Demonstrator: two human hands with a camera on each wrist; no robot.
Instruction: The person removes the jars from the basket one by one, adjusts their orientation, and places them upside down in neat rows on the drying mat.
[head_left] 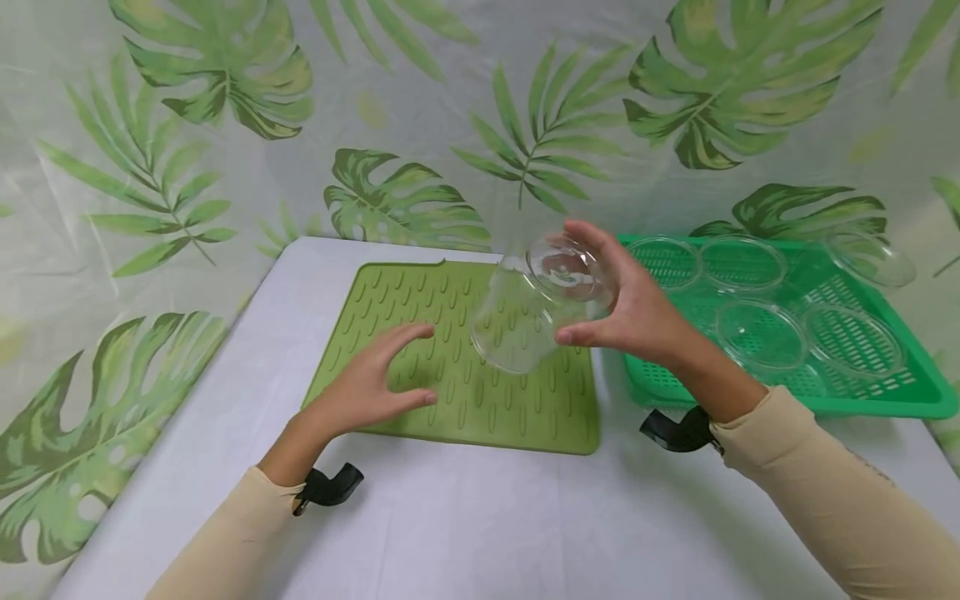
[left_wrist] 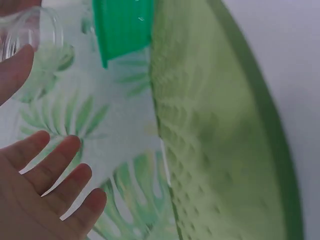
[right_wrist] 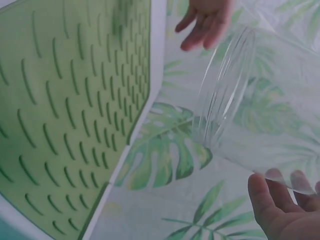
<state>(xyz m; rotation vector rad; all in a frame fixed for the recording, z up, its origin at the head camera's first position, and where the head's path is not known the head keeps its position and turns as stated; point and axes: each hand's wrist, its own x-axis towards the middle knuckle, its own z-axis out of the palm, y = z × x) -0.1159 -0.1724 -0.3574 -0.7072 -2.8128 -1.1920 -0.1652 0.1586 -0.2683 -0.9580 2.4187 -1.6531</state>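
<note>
My right hand (head_left: 633,308) grips a clear, see-through jar (head_left: 517,321) near its base, fingers and thumb curled about its sides. The jar is tilted in the air above the green ridged mat (head_left: 480,408), its wide rim turned down toward the left. In the right wrist view the jar (right_wrist: 280,95) shows a ringed rim and smooth sides. Over the mat's left part my left hand (head_left: 367,379) is held with fingers and thumb spread apart and nothing between them. A gap separates it from the jar. The left wrist view shows its fingers (left_wrist: 60,165) extended.
To the right stands a green slotted basket (head_left: 825,408) holding several similar clear jars (head_left: 761,333). One more clear jar (head_left: 870,258) leans at its back right. White cloth (head_left: 480,517) covers the table. Behind it hangs a leaf-patterned sheet (head_left: 420,108).
</note>
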